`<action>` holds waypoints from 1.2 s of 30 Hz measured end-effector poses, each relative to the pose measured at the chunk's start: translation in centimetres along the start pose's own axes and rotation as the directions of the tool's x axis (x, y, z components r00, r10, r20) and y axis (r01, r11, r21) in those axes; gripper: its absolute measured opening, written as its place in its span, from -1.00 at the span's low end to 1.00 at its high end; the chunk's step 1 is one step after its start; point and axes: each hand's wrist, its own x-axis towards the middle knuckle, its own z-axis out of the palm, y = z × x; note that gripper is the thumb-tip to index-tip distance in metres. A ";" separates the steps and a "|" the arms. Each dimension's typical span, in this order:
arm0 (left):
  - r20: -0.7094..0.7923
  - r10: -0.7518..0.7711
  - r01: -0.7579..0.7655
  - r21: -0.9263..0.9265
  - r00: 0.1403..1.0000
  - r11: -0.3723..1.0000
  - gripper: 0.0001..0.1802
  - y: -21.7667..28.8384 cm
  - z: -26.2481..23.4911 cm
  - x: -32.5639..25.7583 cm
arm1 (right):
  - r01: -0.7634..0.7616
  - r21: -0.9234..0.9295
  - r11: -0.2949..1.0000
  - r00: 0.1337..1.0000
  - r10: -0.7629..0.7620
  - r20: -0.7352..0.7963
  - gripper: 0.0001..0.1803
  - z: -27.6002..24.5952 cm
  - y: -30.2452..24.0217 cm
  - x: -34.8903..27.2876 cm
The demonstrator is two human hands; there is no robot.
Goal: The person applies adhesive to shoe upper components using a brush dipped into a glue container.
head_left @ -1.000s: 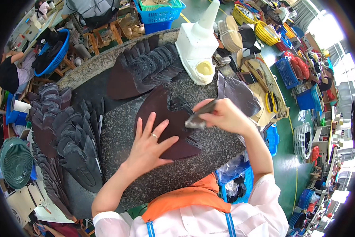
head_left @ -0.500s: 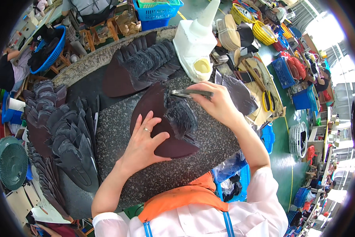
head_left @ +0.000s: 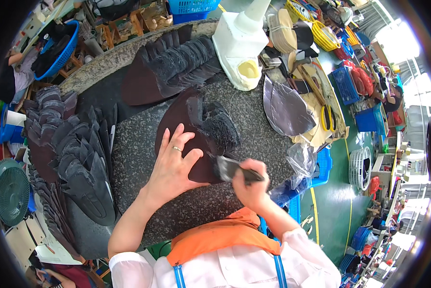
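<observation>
- Right hand [head_left: 251, 185] has swung down from the top end of the dark pile to its lower end, closer to the body, while the left stays planted in about the same spot.
- Grip check: right fingers are closed around a flat brush [head_left: 242, 173], dark handle, pale end. Motion blur there, so I can't tell if the tip is actually touching.
- Left hand [head_left: 170, 161] isn't gripping anything, just spread out palm down, fingers on the brown piece and thumb by its lower edge. Ring on one finger.
- That dark brown curved piece [head_left: 179, 113] lies on the speckled stone slab [head_left: 138, 144], with overlapping black edges [head_left: 220, 127] fanned along its right side, all scuffed with whitish streaks.
- Just behind it: another fanned stack [head_left: 184, 60], and a white spouted container [head_left: 230, 41] with cream stuff in its front cup.
- Off left, more overlapping dark pieces [head_left: 83, 153] sit in heaps.
- Over right, a loose dark sheet [head_left: 287, 105], then yellow-handled scissors [head_left: 327, 120] and a bundle of beige sole shapes [head_left: 281, 33].
- Farther out: green fan [head_left: 12, 192] on the left, blue basket [head_left: 325, 168] on the right.
</observation>
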 end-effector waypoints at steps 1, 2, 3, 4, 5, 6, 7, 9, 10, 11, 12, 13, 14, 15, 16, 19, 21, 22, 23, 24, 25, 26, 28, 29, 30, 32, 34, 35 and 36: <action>-0.003 -0.004 0.004 0.002 1.000 1.000 -0.26 -0.3 0.2 -0.1 | -0.089 -0.054 0.995 0.995 0.091 0.031 -0.67 -2.0 -0.1 -0.6; -0.007 -0.003 0.003 0.008 1.000 1.000 -0.24 -0.2 -0.1 -0.1 | -0.173 -0.109 0.979 0.982 0.180 0.052 -0.68 -4.7 -0.2 -0.6; 0.024 -0.028 0.029 -0.011 0.999 1.000 -0.33 -0.1 -0.8 -0.2 | -0.230 0.021 0.973 0.971 0.231 -0.064 -0.70 -5.7 1.0 -0.1; 0.027 -0.019 0.019 -0.010 0.999 1.000 -0.33 -0.3 -1.1 -0.2 | -0.263 0.137 0.955 0.941 0.285 -0.182 -0.71 -6.1 2.0 1.4; 0.083 -0.048 0.051 -0.023 0.995 0.998 -0.42 -0.5 -1.7 -0.6 | -0.306 0.201 0.930 0.923 0.342 -0.177 -0.71 -5.5 0.6 4.6; 0.134 -0.066 0.072 -0.045 0.989 0.996 -0.50 -0.7 -2.0 -0.5 | -0.344 0.252 0.905 0.903 0.392 -0.176 -0.71 -5.1 -0.5 8.4; 0.118 -0.049 0.060 -0.091 0.992 0.994 -0.61 -0.4 -3.0 0.1 | -0.295 0.150 0.944 0.935 0.318 -0.155 -0.73 -5.1 1.0 11.5; 0.071 -0.241 0.244 -0.491 0.968 0.836 -0.60 -0.9 -4.4 0.8 | -0.153 0.021 0.988 0.984 0.155 -0.092 -0.75 -4.3 6.9 17.0; 0.124 -0.418 0.333 -0.814 0.900 0.476 -0.58 -1.4 -5.0 1.1 | -0.067 -0.012 0.998 0.996 0.066 -0.057 -0.76 -3.6 9.5 19.0; 0.031 -0.411 0.221 -0.879 0.911 0.422 -0.59 -2.3 -5.8 0.9 | -0.030 -0.134 0.991 1.000 0.029 -0.009 -0.78 -2.7 10.0 20.4; -0.061 -0.407 0.100 -0.926 0.911 0.363 -0.59 -3.2 -6.6 0.5 | 0.012 -0.255 0.967 0.999 -0.001 0.041 -0.80 -1.9 10.4 21.5; -0.194 -0.422 0.012 -0.899 0.886 0.438 -0.65 -3.6 -7.7 0.1 | 0.049 -0.270 0.962 0.997 -0.031 0.069 -0.76 -1.2 11.7 22.1; -0.281 -0.481 -0.007 -0.869 0.831 0.496 -0.65 -3.9 -8.6 0.0 | -0.009 -0.285 0.958 0.994 0.040 0.102 -0.76 -0.3 12.0 22.4; -0.369 -0.418 -0.026 -0.775 0.830 0.632 -0.62 -4.1 -9.4 0.6 | -0.129 -0.347 0.929 0.973 0.187 0.139 -0.76 -0.2 12.5 23.0; -0.440 -0.344 -0.044 -0.665 0.829 0.745 -0.57 -4.6 -9.9 1.6 | -0.242 -0.420 0.875 0.928 0.336 0.164 -0.75 -0.3 13.2 23.4; -0.586 -0.245 0.117 -0.249 0.772 0.962 -0.46 -9.5 -9.1 1.4 | 0.138 -0.381 0.914 0.979 -0.068 0.193 -0.79 0.1 8.4 22.3; -0.594 -0.194 0.205 -0.050 0.781 0.978 -0.42 -11.1 -8.0 1.9 | 0.250 -0.415 0.875 0.960 -0.168 0.224 -0.75 -0.5 8.5 21.5; -0.576 -0.171 0.226 0.024 0.799 0.974 -0.41 -11.9 -7.1 2.6 | 0.257 -0.414 0.873 0.961 -0.185 0.208 -0.71 -1.0 8.7 21.1; -0.565 -0.161 0.220 0.037 0.809 0.975 -0.39 -12.8 -6.1 2.8 | 0.266 -0.415 0.870 0.959 -0.198 0.201 -0.65 -1.0 8.9 20.9; -0.540 -0.169 0.224 0.038 0.825 0.974 -0.39 -13.7 -5.3 3.0 | 0.266 -0.419 0.868 0.959 -0.195 0.206 -0.65 -0.8 9.0 20.9; -0.535 -0.180 0.234 0.034 0.825 0.972 -0.39 -14.3 -5.0 3.2 | 0.227 -0.400 0.888 0.969 -0.165 0.184 -0.67 -1.0 8.9 20.8; -0.530 -0.192 0.245 0.031 0.826 0.969 -0.39 -14.8 -4.7 3.3 | 0.188 -0.379 0.906 0.977 -0.134 0.164 -0.68 -1.1 8.7 20.6; -0.470 -0.193 0.248 0.057 0.861 0.967 -0.34 -15.8 -4.8 3.1 | 0.176 -0.385 0.906 0.980 -0.126 0.153 -0.71 -1.4 8.3 20.5; -0.410 -0.195 0.250 0.084 0.891 0.964 -0.29 -15.8 -4.6 3.0 | 0.167 -0.390 0.906 0.982 -0.120 0.144 -0.73 -1.6 8.2 20.5; -0.405 -0.197 0.248 0.077 0.893 0.966 -0.29 -15.8 -4.3 2.7 | 0.163 -0.396 0.904 0.983 -0.114 0.145 -0.73 -1.6 8.0 20.5; -0.326 -0.443 0.506 0.140 0.835 0.851 -0.16 -12.5 -4.6 3.7 | 0.162 -0.412 0.897 0.985 -0.173 0.010 -0.80 -2.2 7.7 20.0; -0.279 -0.223 0.267 0.132 0.934 0.954 -0.11 -7.5 -5.1 3.1 | -0.404 -0.283 0.870 0.910 0.415 -0.022 -0.80 -3.6 6.0 19.5; -0.167 -0.086 0.103 0.097 0.982 0.990 -0.19 -4.0 -5.0 2.8 | -0.498 -0.016 0.867 0.853 0.493 0.171 -0.79 -4.8 5.7 19.0; 0.019 0.029 -0.031 0.074 0.999 0.997 -0.25 -1.7 -4.1 1.9 | -0.598 0.235 0.766 0.783 0.494 0.378 -0.78 -5.8 5.4 18.4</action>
